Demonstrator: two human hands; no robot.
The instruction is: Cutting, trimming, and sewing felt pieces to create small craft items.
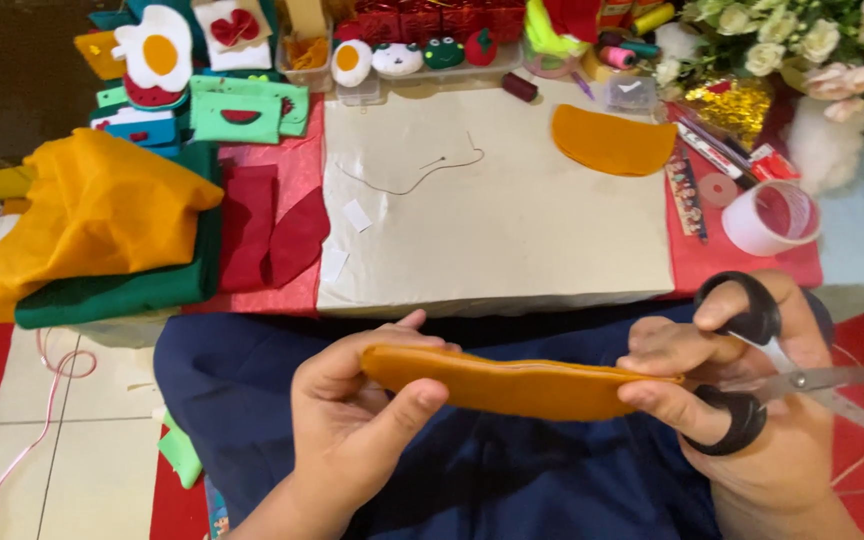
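At far left, folded orange felt (92,215) lies on green felt (122,290), with finished felt pieces (157,50) stacked behind. A cream work board (497,215) fills the centre, a needle and thread (422,170) loose on it. In front, over a dark blue lap (482,480), the left hand (357,420) pinches one end of a long orange felt piece (512,385); the right hand (742,400) grips the other end with fingertips while black-handled scissors (752,375) hang on its thumb and fingers, blades pointing away from the felt. A matching orange half-round (612,140) waits on the board, beside a clear cup (772,215). The held shape looks cut out and joined; decoration appears yet to come.
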